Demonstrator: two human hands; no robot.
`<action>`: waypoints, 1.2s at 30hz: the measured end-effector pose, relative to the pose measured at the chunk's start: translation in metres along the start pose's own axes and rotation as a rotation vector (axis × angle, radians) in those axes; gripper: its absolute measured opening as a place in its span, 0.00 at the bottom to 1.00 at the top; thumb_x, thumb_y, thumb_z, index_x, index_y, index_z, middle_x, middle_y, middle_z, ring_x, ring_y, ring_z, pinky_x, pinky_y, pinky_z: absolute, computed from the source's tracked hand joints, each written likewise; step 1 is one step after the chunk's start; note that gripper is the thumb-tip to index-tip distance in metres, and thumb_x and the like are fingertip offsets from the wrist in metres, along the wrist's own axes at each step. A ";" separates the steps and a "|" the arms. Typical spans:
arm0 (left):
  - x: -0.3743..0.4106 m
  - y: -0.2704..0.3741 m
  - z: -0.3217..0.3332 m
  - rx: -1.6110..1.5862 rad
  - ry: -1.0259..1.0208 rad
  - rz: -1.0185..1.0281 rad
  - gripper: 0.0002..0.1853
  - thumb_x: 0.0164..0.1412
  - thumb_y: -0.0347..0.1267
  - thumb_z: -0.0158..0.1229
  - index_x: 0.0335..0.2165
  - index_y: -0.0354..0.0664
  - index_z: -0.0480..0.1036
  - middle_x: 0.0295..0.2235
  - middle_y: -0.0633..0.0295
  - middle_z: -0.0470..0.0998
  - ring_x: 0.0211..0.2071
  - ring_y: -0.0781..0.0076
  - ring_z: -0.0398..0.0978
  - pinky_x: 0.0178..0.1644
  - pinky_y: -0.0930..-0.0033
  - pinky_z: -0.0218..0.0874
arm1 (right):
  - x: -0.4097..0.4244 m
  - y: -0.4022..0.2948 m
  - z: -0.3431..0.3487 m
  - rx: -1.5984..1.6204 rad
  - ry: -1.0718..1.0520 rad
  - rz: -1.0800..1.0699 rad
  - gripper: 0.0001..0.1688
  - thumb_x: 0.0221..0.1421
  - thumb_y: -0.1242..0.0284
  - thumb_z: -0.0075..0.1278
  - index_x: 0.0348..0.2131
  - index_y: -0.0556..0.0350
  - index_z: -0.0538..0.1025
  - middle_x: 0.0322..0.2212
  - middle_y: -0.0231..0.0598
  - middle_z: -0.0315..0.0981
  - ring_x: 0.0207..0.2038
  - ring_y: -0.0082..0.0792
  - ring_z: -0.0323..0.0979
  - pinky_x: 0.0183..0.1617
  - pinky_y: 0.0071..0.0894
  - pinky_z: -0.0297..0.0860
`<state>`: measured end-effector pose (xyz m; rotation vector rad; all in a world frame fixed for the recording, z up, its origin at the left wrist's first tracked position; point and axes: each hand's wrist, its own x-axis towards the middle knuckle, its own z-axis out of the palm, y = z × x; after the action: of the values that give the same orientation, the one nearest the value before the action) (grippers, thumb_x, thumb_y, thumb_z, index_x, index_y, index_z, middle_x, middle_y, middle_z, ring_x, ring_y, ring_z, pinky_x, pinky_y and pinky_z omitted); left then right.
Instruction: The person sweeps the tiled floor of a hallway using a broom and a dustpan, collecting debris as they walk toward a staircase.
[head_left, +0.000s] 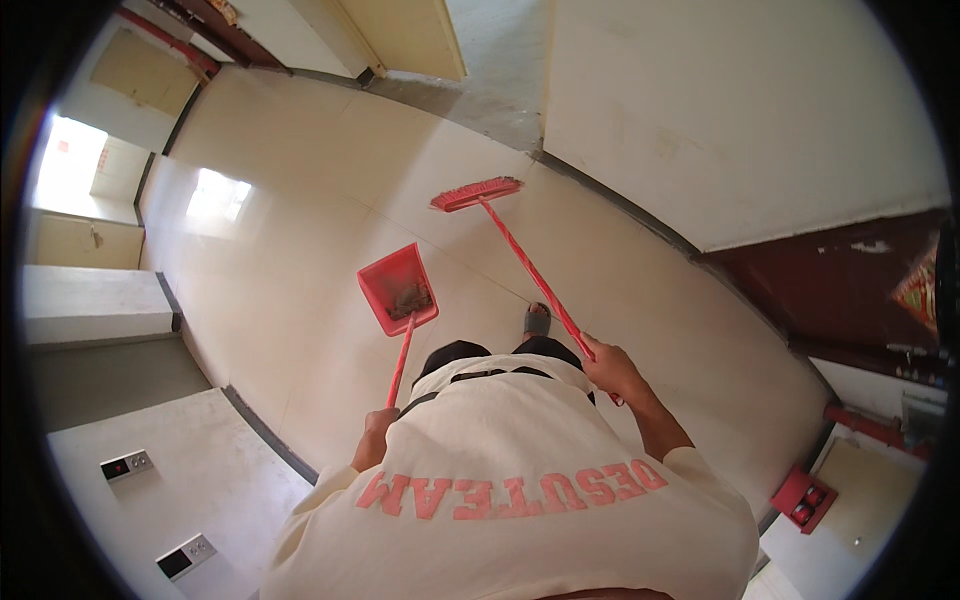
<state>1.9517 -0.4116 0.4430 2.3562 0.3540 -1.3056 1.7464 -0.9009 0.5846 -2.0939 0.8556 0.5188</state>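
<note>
A red long-handled dustpan (394, 289) is ahead of me on the left, with grey-brown debris (409, 300) gathered near its handle end. My left hand (375, 435) grips the upper part of its red handle. In my right hand (613, 371) is the red and pink handle of a push-style broom (529, 266), shut in the fingers close to its top end. The broom's red bristled head (478, 193) lies farther out, at the upper middle, apart from the dustpan. My sandalled foot (537, 321) shows between the two handles.
Glossy cream floor tiles (300, 187) run between walls with dark skirting. An open doorway (495, 75) is at the top. A dark red door (832, 277) stands on the right, a red box with extinguishers (804, 499) at lower right. Elevator call panels (126, 466) are on the left wall.
</note>
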 end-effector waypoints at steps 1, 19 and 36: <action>-0.003 0.015 -0.004 -0.008 -0.010 0.014 0.18 0.52 0.34 0.59 0.38 0.30 0.76 0.30 0.53 0.79 0.32 0.67 0.78 0.33 0.64 0.66 | 0.009 0.000 -0.007 0.016 -0.010 0.010 0.35 0.50 0.69 0.42 0.59 0.50 0.63 0.27 0.58 0.75 0.25 0.53 0.74 0.34 0.43 0.71; 0.152 0.185 -0.091 0.088 0.172 -0.122 0.17 0.47 0.34 0.59 0.28 0.25 0.76 0.27 0.40 0.78 0.31 0.49 0.79 0.34 0.55 0.69 | 0.194 -0.191 -0.132 0.724 0.060 0.179 0.41 0.52 0.77 0.49 0.63 0.61 0.53 0.17 0.34 0.67 0.14 0.22 0.62 0.17 0.23 0.62; 0.306 0.486 -0.198 0.467 0.043 0.162 0.21 0.45 0.38 0.58 0.32 0.28 0.77 0.34 0.37 0.78 0.38 0.44 0.77 0.42 0.52 0.68 | 0.446 -0.194 -0.215 0.760 0.320 0.220 0.16 0.50 0.71 0.51 0.38 0.63 0.72 0.15 0.34 0.66 0.12 0.25 0.64 0.14 0.28 0.63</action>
<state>2.4613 -0.7389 0.3916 2.7234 -0.1482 -1.3753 2.2082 -1.1612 0.5426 -1.3986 1.2399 -0.0554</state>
